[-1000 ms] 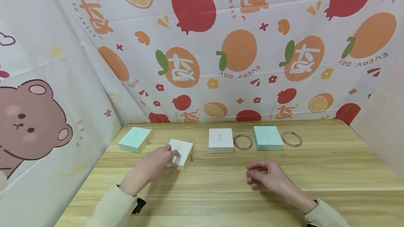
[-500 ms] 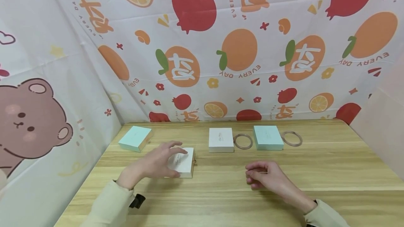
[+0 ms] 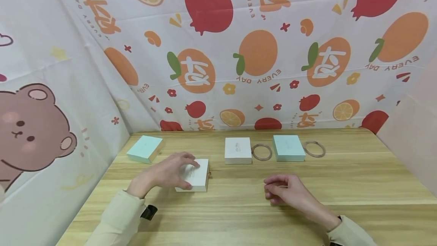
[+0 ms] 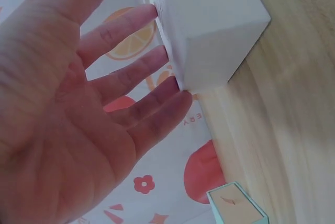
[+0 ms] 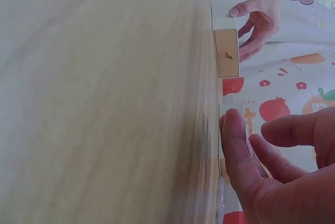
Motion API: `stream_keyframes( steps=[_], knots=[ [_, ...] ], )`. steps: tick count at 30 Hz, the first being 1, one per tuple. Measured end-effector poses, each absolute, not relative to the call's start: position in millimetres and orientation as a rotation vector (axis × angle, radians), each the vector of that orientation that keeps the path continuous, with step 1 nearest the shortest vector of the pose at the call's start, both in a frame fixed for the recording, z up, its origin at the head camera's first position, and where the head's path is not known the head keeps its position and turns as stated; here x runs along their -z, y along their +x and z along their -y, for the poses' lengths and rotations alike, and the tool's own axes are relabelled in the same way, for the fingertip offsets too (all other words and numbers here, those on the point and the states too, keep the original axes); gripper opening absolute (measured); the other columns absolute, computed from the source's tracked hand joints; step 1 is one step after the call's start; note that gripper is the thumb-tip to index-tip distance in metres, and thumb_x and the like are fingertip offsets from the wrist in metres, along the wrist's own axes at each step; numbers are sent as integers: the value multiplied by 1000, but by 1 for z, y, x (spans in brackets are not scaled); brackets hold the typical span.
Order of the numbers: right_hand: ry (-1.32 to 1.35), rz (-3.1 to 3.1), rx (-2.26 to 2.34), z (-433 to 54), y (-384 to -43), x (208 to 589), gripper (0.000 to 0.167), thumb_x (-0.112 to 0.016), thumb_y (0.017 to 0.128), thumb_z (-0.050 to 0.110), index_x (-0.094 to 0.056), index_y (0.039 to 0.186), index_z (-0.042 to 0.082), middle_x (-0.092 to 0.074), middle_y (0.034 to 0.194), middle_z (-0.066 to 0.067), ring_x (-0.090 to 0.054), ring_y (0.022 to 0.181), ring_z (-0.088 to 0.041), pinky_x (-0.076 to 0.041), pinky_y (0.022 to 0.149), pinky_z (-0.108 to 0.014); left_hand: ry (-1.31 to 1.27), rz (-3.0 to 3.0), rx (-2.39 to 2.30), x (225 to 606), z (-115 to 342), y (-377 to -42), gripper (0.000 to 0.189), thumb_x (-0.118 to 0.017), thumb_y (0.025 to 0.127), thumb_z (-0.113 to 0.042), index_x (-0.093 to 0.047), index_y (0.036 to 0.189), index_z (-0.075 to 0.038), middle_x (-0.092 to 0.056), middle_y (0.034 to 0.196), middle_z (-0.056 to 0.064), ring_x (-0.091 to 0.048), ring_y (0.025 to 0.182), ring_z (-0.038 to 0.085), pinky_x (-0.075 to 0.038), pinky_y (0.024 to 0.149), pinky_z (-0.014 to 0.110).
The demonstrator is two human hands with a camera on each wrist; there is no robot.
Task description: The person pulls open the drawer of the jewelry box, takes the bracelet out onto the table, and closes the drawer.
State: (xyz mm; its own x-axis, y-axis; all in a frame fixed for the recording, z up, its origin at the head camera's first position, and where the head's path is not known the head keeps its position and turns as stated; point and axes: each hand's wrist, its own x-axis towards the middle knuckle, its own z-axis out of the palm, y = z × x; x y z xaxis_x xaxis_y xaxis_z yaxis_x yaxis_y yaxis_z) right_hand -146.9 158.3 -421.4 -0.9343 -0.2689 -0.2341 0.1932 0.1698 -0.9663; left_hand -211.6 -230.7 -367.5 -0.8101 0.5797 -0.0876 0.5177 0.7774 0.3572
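Observation:
My left hand (image 3: 170, 172) lies over a small white box (image 3: 202, 175) with faint lettering on its lid and a small ribbon tab on its right side. In the left wrist view, fairly straight fingertips touch the face of the white box (image 4: 214, 30); the thumb is mostly out of that view. In the right wrist view, the box's tan end (image 5: 227, 54) with its tab shows beneath the left hand (image 5: 261, 12). My right hand (image 3: 290, 193) rests above the table, fingers loosely curled and holding nothing.
A mint box (image 3: 145, 148) stands at the back left. Along the back right are a second white box (image 3: 238, 150), a brownish bangle (image 3: 261, 152), another mint box (image 3: 289, 148) and another bangle (image 3: 315, 149). A fruit-print cloth (image 3: 225, 56) hangs behind the wooden table (image 3: 235, 215).
The white box under my left hand has come nearer and turned squarer to the table edge. My left hand's fingers have spread over it. My right hand has stayed in place.

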Motion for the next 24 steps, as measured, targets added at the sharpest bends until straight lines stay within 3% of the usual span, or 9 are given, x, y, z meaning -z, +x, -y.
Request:
stream_keyframes(
  steps=[24],
  knots=[
    [-85, -2095, 1828, -155, -144, 420, 35, -66, 98, 8, -61, 126, -11, -73, 103, -16, -71, 90, -19, -62, 76, -32, 987, -2796, -460, 372, 208, -182, 56, -94, 70, -32, -74, 121, -18, -63, 133, 13, -61, 119, 37, -51, 100, 54]
  ],
)
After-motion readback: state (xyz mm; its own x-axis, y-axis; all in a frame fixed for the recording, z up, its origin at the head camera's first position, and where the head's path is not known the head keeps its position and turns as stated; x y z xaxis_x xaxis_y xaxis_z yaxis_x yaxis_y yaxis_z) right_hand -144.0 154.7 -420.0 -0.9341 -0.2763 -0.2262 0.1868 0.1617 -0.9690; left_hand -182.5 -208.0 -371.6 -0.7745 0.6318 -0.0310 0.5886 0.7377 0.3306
